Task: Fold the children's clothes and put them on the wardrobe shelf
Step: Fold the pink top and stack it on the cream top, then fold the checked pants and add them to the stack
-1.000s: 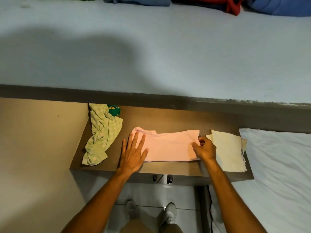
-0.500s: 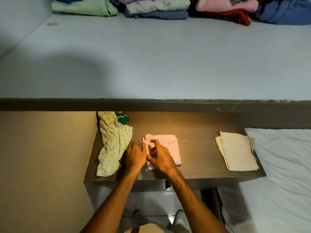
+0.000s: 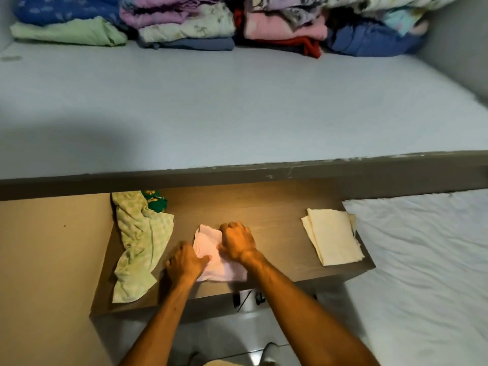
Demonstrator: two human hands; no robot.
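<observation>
Pink garment (image 3: 211, 256) folded, long axis near-far, both hands gripping

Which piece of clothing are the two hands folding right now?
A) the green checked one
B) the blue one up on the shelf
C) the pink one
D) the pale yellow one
C: both the left hand and the right hand are on the pink garment in the middle of the wooden surface, while the green garment and the pale yellow cloth lie untouched on either side.
</observation>
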